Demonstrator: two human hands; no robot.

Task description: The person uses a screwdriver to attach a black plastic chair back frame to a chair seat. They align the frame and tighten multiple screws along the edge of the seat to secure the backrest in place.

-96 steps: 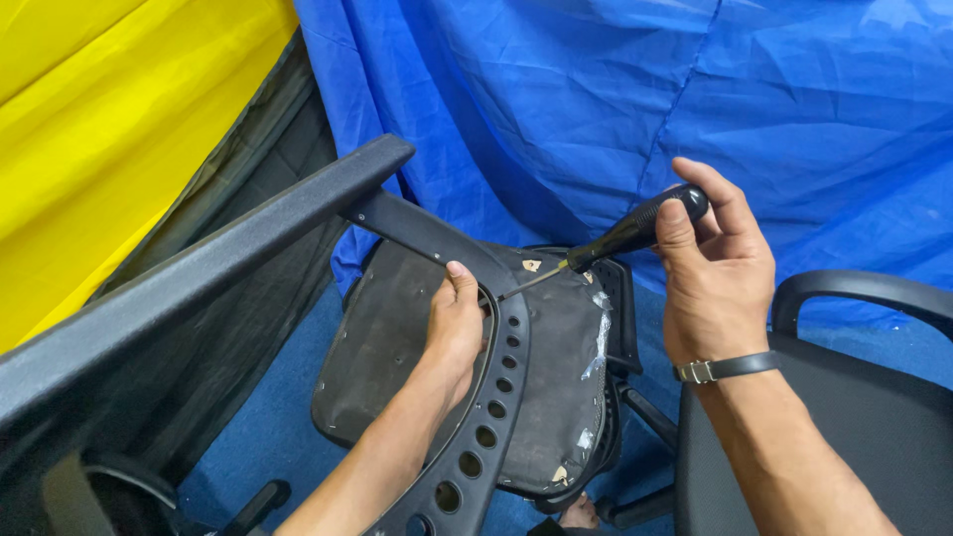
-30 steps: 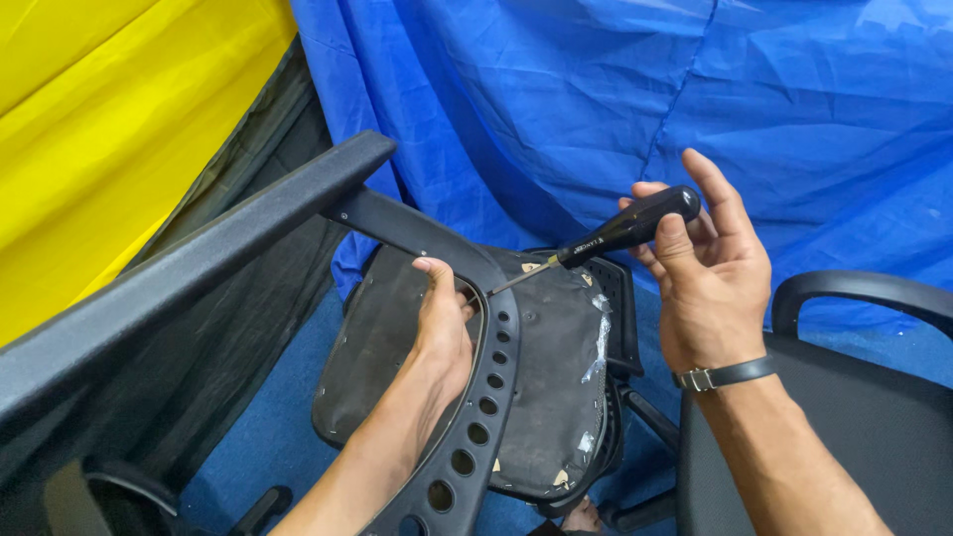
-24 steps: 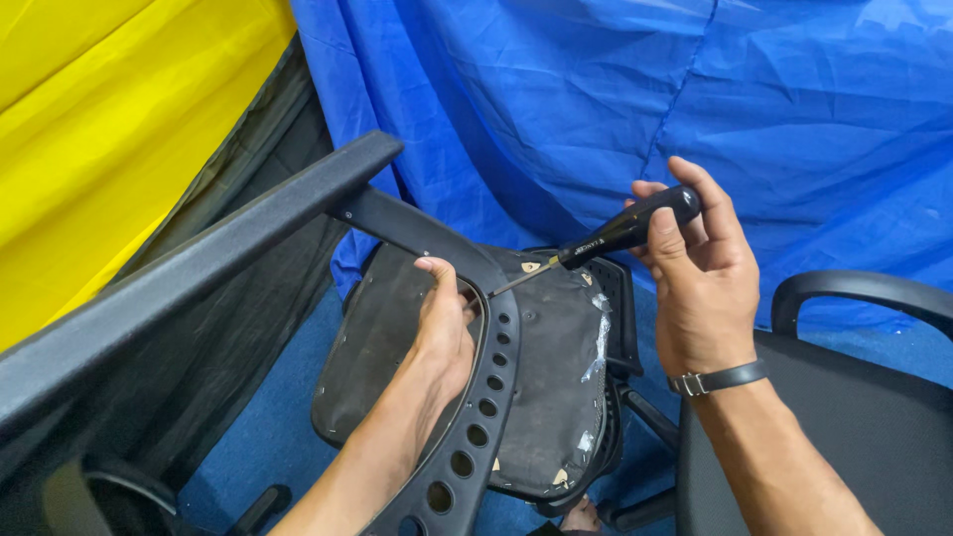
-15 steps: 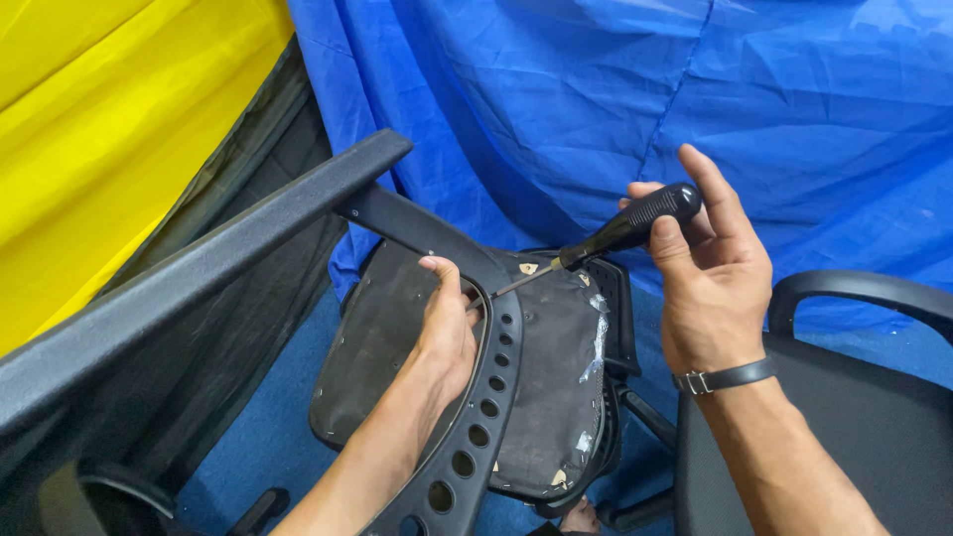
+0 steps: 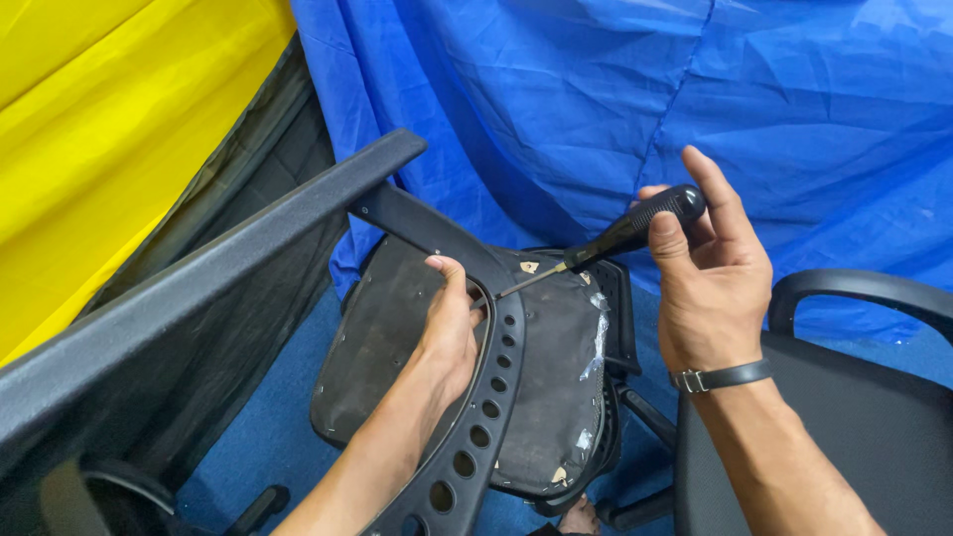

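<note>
Screwdriver: a black-handled screwdriver with a thin metal shaft (image 5: 620, 238) is lying slantwise at centre frame, its handle up and to the right, its tip pointing down and left onto the top of the chair spine.
Right hand: the right hand (image 5: 710, 283) is holding the handle, its grip closing around it with thumb and index finger, the other fingers lying behind; a dark wristband with a metal buckle (image 5: 720, 377) is circling the wrist.
Chair spine: a curved black plastic chair back support pierced by a row of round holes (image 5: 486, 407) is running from the lower centre upward, joining a flat black bar just beside the screwdriver tip.
Left hand: the left hand (image 5: 447, 333) is resting on the spine's left edge just below the tip, its grip wrapping the edge with the fingertips close to the shaft's end.
Seat underside: a dark, rounded, worn seat pan with torn clear tape along its right edge (image 5: 556, 377) is lying behind the spine.
Backrest frame: a long grey textured backrest edge with black mesh beneath it (image 5: 199, 288) is slanting across the left.
Second chair: a black fabric seat with a curved black armrest (image 5: 864, 293) is standing at lower right.
Backdrop: a crumpled blue plastic sheet (image 5: 596, 89) is hanging behind, a yellow sheet (image 5: 109, 129) beside it at left.
</note>
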